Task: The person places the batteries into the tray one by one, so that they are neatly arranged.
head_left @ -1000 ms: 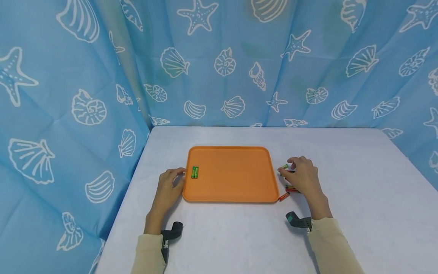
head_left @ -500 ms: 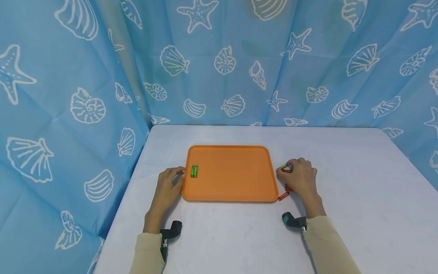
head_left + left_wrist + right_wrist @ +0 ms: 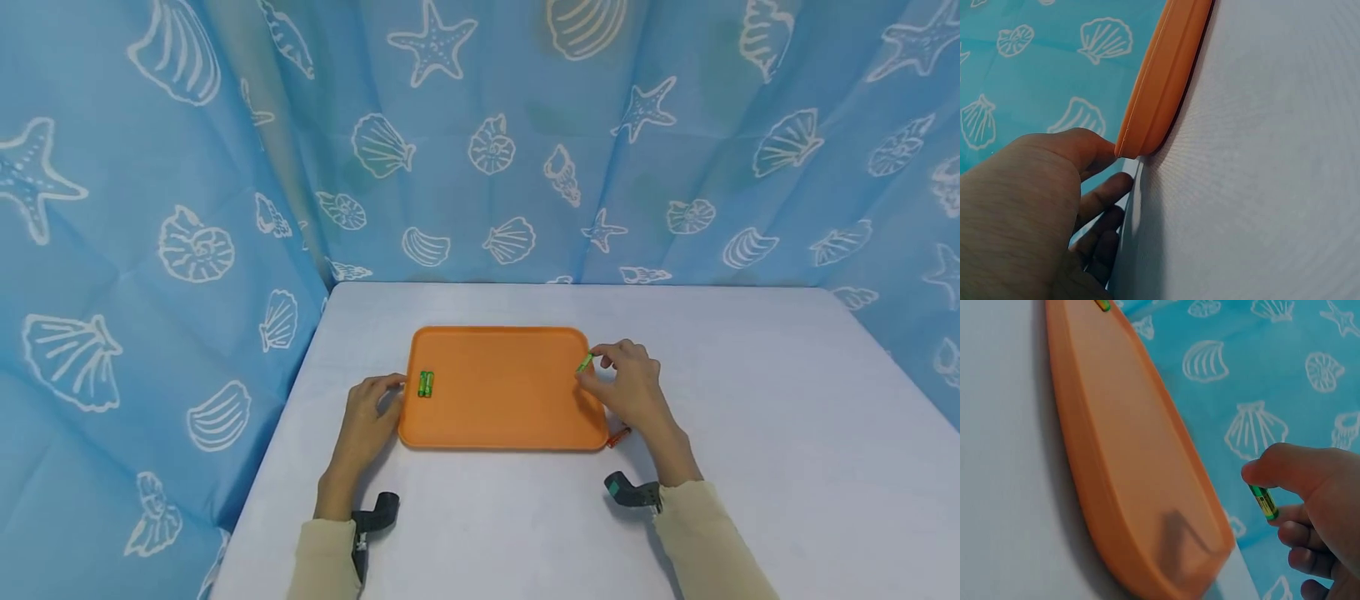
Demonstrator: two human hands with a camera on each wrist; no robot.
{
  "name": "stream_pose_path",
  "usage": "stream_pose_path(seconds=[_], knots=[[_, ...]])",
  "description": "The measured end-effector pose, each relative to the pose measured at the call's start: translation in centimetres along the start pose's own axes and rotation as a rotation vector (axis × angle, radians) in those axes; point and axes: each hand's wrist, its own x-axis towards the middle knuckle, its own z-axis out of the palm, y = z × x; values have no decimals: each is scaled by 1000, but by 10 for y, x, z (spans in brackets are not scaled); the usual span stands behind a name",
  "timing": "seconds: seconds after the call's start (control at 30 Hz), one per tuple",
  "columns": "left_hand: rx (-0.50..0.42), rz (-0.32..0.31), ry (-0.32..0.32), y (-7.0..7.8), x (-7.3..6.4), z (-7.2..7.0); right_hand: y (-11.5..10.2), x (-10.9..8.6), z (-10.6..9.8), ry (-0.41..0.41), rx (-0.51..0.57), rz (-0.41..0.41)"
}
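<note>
A small green battery is pinched between the thumb and fingertips of my right hand, raised over the right edge of the orange tray. The right wrist view shows this battery with both ends between thumb and finger, apart from the tray. Two more green batteries lie side by side at the tray's left end. My left hand rests on the table beside the tray's left edge. In the left wrist view its thumb touches the tray's rim, while the other fingers are loosely bent below.
A red battery lies by the tray's lower right corner, and my right hand and wrist hide the spot where other batteries lay. White cloth covers the table. A blue shell-patterned curtain hangs behind and at the left.
My right hand has picked up the green battery from the table right of the tray and moved it up and left over the tray's edge. The left hand stays put.
</note>
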Motion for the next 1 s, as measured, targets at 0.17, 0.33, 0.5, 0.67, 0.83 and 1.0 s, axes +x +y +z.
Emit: stream_pose_path(seconds=[0.17, 0.33, 0.5, 0.67, 0.83, 1.0], knots=[[7, -7, -5, 0, -3, 2, -11, -3, 3, -11, 23, -62], [13, 22, 14, -1, -3, -3, -24, -3, 5, -25, 53, -119], [16, 52, 28, 0, 2, -4, -35, 0, 6, -34, 79, -145], [12, 37, 27, 0, 3, -4, -44, 0, 11, -80, 115, -158], [14, 32, 32, 0, 4, -4, -56, 2, 23, -109, 158, -187], [5, 9, 20, -2, 3, 0, -69, 6, 39, -120, 159, -268]])
